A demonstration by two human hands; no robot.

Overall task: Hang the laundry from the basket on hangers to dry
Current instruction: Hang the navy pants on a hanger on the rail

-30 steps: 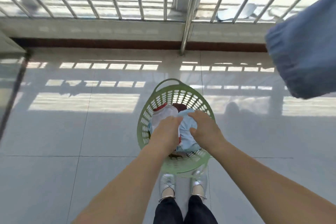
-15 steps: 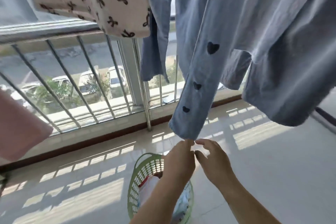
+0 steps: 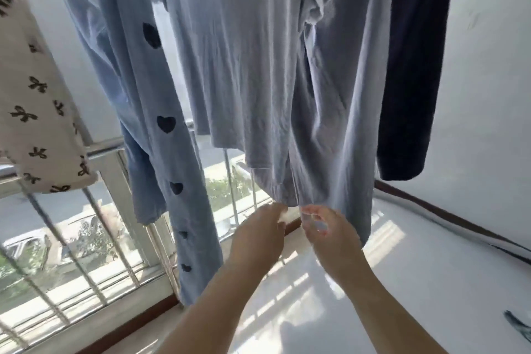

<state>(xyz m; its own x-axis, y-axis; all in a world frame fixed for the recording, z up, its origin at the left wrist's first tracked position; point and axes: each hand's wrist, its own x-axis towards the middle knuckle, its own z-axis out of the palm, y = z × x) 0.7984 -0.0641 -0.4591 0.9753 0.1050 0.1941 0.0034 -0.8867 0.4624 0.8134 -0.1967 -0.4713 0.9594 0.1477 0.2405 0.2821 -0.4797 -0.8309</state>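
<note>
Light-blue shirt [image 3: 258, 80] hanging, hem pinched by left hand [image 3: 258, 236], right hand [image 3: 327, 236] fingers loosely curled beside it, no readable writing

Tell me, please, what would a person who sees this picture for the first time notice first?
The eye goes first to the pale blue garment hanging down the centre, with the left hand and right hand raised to its lower hem. Left of it hangs a blue trouser leg with dark hearts, and further left a cream cloth with black bows. A dark navy garment hangs at the right, by the white wall.
</note>
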